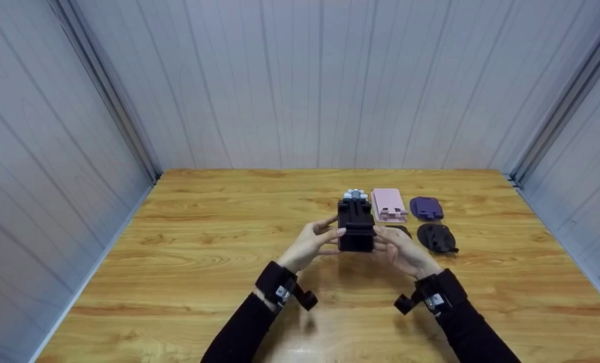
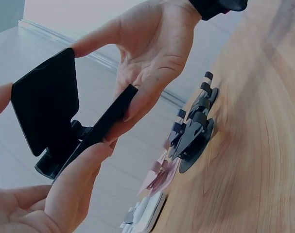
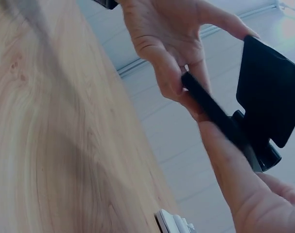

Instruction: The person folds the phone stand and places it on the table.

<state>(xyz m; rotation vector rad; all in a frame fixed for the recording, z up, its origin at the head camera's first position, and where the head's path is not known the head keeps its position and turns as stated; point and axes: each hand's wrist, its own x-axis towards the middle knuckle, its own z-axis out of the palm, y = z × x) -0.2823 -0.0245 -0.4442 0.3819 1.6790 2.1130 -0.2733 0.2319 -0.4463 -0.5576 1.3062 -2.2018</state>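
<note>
A black folding phone stand (image 1: pixel 356 222) is held up over the wooden table, its two plates hinged apart. My left hand (image 1: pixel 312 242) grips its left edge between thumb and fingers. On the opposite edge, my right hand (image 1: pixel 403 249) pinches the stand the same way. In the left wrist view, the upper plate (image 2: pixel 47 102) tilts away from the lower one at a thick hinge (image 2: pixel 50 162). The right wrist view shows the same opened plate (image 3: pixel 268 87) from the other side, with fingertips at its edges.
Right of the hands lie a pink stand (image 1: pixel 388 201), a purple stand (image 1: pixel 426 207) and a black round-based stand (image 1: pixel 437 238). Another dark one (image 1: pixel 400 229) is partly hidden by my right hand. Behind the held stand is a white-and-grey stand (image 1: pixel 355 193). Panelled walls (image 1: pixel 300 91) enclose the table (image 1: pixel 204 217).
</note>
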